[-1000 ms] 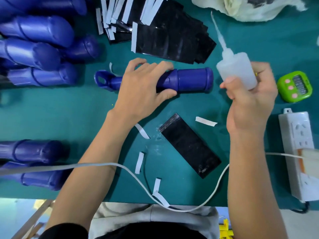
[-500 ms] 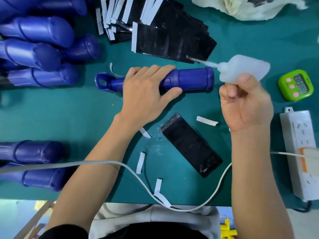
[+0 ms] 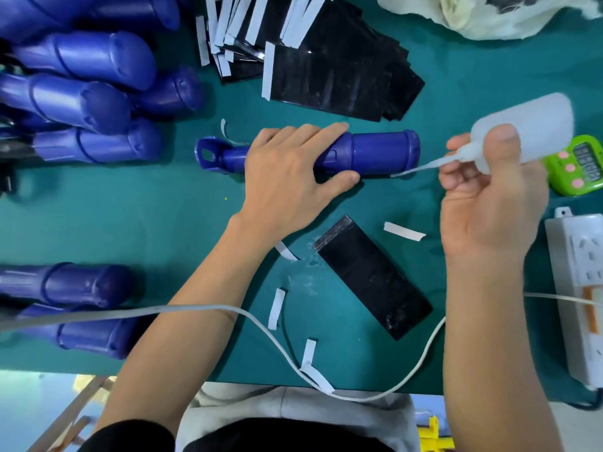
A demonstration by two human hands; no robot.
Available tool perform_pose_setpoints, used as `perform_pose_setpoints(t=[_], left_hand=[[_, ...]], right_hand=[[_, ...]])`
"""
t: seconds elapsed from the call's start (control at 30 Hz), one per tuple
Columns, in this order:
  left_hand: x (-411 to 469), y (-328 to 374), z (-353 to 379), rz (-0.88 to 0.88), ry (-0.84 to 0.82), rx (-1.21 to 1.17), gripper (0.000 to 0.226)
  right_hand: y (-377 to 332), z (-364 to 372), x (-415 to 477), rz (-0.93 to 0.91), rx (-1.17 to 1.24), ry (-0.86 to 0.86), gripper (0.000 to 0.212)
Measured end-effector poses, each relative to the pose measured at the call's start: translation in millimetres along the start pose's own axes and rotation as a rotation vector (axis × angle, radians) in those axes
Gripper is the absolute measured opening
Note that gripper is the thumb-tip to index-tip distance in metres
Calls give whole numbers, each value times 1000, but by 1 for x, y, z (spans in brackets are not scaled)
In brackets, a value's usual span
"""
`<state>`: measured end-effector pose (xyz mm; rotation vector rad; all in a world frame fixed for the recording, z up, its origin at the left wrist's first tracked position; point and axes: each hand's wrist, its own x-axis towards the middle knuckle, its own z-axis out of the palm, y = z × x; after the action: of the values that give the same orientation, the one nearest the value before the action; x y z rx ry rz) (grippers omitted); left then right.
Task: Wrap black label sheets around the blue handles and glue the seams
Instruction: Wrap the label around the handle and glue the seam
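A blue handle (image 3: 378, 152) lies crosswise on the green mat, its loop end to the left. My left hand (image 3: 287, 177) grips its middle, fingers over the top and thumb underneath. My right hand (image 3: 489, 197) holds a translucent glue bottle (image 3: 535, 125) tilted left, its long nozzle tip touching the handle's lower right end. A single black label sheet (image 3: 372, 275) lies flat below the handle. A fanned pile of black label sheets (image 3: 332, 76) with white strips sits above it.
Blue handles are heaped at upper left (image 3: 81, 79) and lower left (image 3: 65, 288). White backing strips (image 3: 276, 308) litter the mat. A white cable (image 3: 261, 324) loops across the front. A green timer (image 3: 580, 164) and white power strip (image 3: 580, 288) sit at right; a white bag (image 3: 489, 14) lies at top.
My right hand tipped the glue bottle from upright to pointing left and brought its nozzle down onto the handle's right end. My left hand stayed on the handle.
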<state>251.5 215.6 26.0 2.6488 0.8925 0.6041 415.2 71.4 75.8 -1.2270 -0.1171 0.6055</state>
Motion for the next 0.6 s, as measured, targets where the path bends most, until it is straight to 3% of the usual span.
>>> perform_pose_setpoints(t=[0.17, 0.3, 0.6], left_hand=[[1, -1, -2, 1, 15, -12, 63], [0, -1, -1, -25, 22, -40, 63], [-1, 1, -2, -34, 23, -63, 62]], right_hand=[[-8, 12, -4, -306, -196, 139, 16], [-3, 38, 7, -473, -260, 91, 17], [12, 45, 4, -545, -386, -114, 37]])
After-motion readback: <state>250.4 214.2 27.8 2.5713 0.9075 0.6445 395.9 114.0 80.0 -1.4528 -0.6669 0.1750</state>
